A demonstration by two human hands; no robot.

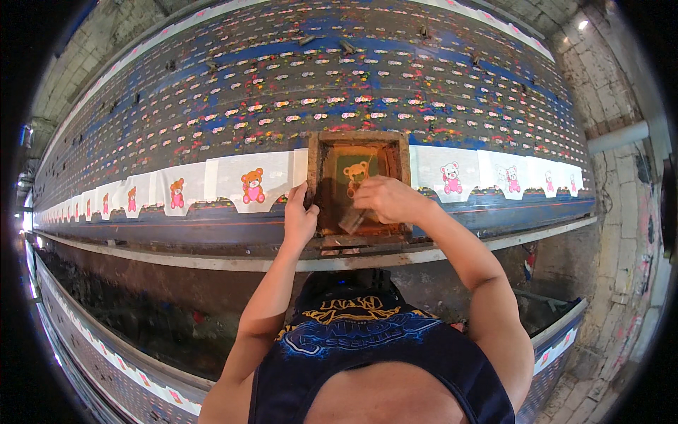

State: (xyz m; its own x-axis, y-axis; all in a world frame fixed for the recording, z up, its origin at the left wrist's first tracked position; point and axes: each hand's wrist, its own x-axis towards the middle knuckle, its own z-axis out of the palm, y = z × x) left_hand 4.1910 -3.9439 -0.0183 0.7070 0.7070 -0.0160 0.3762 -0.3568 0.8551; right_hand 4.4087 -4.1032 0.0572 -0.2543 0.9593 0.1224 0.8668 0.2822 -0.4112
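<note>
A wooden screen printing frame [359, 136] lies on the long table in front of me. Its mesh shows a bear outline [355, 171] under brownish ink. My left hand [301, 219] grips the frame's left side, fingers along the outer edge and thumb at the rim. Inside the frame, my right hand [388, 200] is closed on a small squeegee [351, 221], whose blade is tilted and slightly blurred near the lower end of the mesh. Left of the frame, a white fabric piece [233, 167] carries a brown and pink bear. To the right, another piece [432, 157] bears a bear with pink parts only.
White fabric pieces with bear prints run in a row along the table's near side. Behind them the dark table surface [268, 88] is covered with small colourful print marks. A pale rail [212, 263] edges the table. A brick wall [611, 106] stands at right.
</note>
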